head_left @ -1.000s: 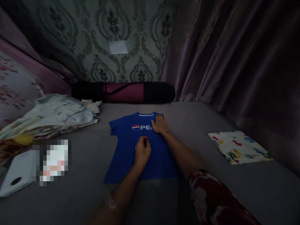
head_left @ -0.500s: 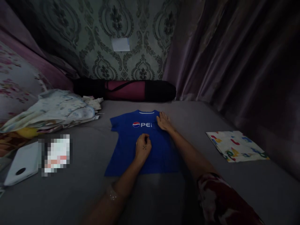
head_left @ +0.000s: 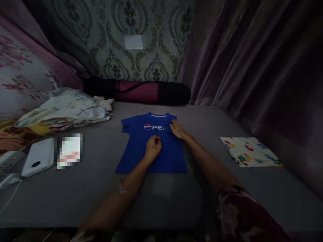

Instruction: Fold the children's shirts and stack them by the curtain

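A blue T-shirt (head_left: pixel 136 148) with a white-trimmed collar and a round logo lies spread on the grey sheet, its neck away from me. Its right side is turned inward, cutting off the chest lettering after "PE", while the left sleeve sticks out. My left hand (head_left: pixel 152 148) rests on the middle of the shirt, fingers curled together; whatever they may grip is hidden. Flat along the shirt's right edge, below the shoulder, lies my right hand (head_left: pixel 178 129) with its fingers stretched out.
To the right lies a folded cloth with colourful prints (head_left: pixel 252 153). A heap of pale clothes (head_left: pixel 68 109), a white power bank (head_left: pixel 39 156) and a blurred-out item (head_left: pixel 69 151) are at left. A black and maroon long bag (head_left: pixel 141 92) lies along the patterned wall.
The view has shifted, so the bed's near edge now shows. My right hand has slid slightly down along the shirt's right edge, and that side looks flatter. My left hand stays mid-shirt.
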The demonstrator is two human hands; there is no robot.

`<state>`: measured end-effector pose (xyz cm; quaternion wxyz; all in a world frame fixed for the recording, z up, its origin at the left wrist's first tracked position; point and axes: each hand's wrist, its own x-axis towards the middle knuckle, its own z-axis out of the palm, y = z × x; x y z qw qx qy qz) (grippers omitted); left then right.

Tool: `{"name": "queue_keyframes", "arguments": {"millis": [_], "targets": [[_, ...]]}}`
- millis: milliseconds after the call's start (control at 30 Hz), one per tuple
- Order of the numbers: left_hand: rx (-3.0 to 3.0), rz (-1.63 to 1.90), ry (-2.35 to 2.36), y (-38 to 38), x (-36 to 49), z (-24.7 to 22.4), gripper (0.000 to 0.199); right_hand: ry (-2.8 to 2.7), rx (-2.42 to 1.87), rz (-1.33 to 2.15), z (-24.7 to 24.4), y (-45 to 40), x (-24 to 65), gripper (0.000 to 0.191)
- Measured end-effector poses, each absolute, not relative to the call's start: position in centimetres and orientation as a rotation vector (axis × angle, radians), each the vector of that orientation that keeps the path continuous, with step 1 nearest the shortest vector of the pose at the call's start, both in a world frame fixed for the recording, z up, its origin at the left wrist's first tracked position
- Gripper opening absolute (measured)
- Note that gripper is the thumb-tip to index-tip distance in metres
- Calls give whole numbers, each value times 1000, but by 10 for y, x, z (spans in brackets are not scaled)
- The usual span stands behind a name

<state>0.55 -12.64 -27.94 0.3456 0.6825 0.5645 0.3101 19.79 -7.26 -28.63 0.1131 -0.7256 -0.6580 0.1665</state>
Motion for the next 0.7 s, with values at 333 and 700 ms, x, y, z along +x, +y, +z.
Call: {"name": "queue_keyframes", "arguments": {"millis": [333, 700], "targets": [[2087, 468, 1219, -139, -25, -267, 25, -2106, -2110, 365, -298, -192, 170, 72], [2171, 597, 1806, -144, -117, -280, 31, -2244, -2013, 350, -282, -235, 160, 70]]}}
